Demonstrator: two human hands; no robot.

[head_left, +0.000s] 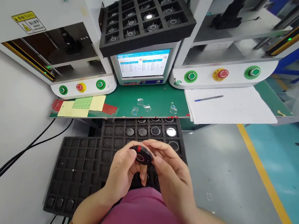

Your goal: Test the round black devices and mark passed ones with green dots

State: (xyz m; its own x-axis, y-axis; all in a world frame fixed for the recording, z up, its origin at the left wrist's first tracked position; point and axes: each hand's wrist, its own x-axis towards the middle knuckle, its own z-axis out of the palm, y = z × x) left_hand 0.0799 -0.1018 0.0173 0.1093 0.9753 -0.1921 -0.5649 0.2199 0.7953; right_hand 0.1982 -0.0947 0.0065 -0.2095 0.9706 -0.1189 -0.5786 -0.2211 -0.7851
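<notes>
A round black watch body [143, 156] with a red mark on its rim is held between both hands, its ringed back tilted up toward me. My left hand [123, 167] grips its left edge with the thumb on top. The thumb and fingers of my right hand [171, 172] close on its right edge. Just beyond the hands lies a black foam tray [114, 142], where several round watch bodies [155, 131] sit in square compartments. Part of that tray is hidden behind my hands and pink clothing.
A second foam tray [76, 168] lies at left. On the green bench [123, 99] are clear film pieces [147, 108], sticker sheets [82, 105], and paper [235, 108] with a pen [209, 98]. Another loaded tray [148, 34] rests above a screen [142, 64], between two button-fronted machines [84, 85].
</notes>
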